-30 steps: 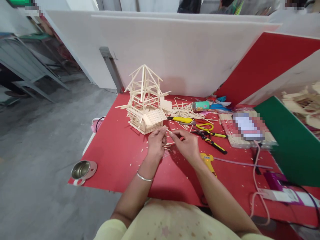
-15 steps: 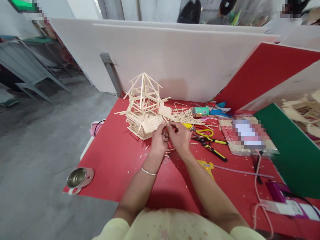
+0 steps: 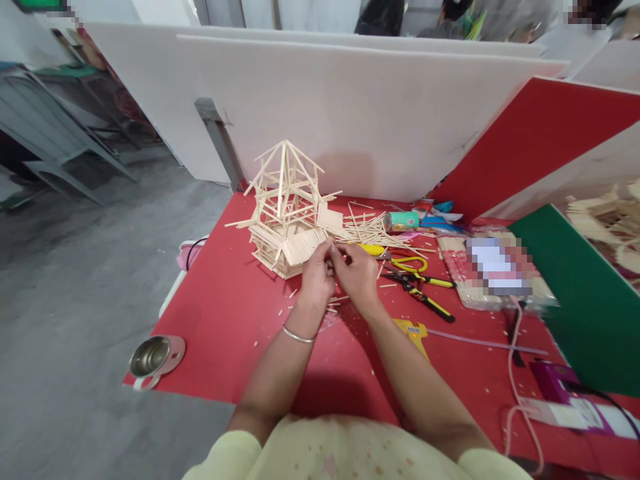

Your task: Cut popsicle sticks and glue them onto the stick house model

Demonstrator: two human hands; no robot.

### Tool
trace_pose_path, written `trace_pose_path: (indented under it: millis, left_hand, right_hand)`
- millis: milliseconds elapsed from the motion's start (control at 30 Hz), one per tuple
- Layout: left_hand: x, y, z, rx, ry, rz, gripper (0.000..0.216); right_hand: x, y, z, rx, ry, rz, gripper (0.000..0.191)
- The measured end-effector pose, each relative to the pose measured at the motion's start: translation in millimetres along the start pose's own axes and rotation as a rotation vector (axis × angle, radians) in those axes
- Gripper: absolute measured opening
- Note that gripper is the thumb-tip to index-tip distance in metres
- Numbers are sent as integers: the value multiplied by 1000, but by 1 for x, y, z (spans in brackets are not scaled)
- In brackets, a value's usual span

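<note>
A lantern-like model of thin wooden sticks stands on the red tabletop, with a pointed frame on top. One sloping side of it is covered by a slatted stick panel. Just at that panel's right edge, my left hand is closed, its fingertips pinched. My right hand meets it fingertip to fingertip, also in a pinch. Whatever lies between the fingers is too small and hidden to name. Behind my hands lies a pile of loose wooden sticks.
Right of my hands lie yellow-handled pliers, scissors, a green can and a yellow tool. A phone rests on packed sticks. A metal mug stands at the left corner. White boards rise behind.
The view has shifted slightly. My hands stay pinched together at the panel, with the right fingertips moved slightly closer to the left ones.
</note>
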State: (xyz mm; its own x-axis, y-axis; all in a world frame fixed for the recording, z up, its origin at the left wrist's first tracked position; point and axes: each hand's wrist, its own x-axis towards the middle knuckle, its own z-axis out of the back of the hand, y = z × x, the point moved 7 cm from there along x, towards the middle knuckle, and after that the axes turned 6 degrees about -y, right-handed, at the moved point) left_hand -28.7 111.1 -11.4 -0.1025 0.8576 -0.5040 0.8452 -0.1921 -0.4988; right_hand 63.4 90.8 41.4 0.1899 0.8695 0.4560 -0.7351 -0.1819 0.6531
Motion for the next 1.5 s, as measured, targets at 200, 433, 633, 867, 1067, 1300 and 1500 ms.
trace_pose_path:
  millis: [200, 433, 633, 867, 1067, 1300, 1500]
  left_hand:
    - [1, -1, -2, -25, 2, -26, 8]
    - [0, -3, -6, -64, 19, -53, 9]
    - [1, -2, -2, -35, 7, -53, 6]
    - [5, 1, 3, -3, 0, -56, 14]
    - [4, 0, 3, -1, -15, -60, 15]
    - [6, 1, 5, -16, 2, -70, 17]
    - [1, -1, 0, 35, 104, -57, 25]
  right_hand:
    - [-1, 3, 0, 19, 11, 22, 29]
    - [-2, 4, 1, 34, 7, 39, 27]
    - [-2, 2, 0, 40, 11, 26, 28]
    - [-3, -1, -2, 32, 20, 29, 28]
    - [-3, 0, -2, 32, 20, 27, 28]
    - [-4, 3, 3, 43, 14, 29, 28]
    - [-19, -3, 42, 46, -12, 55, 28]
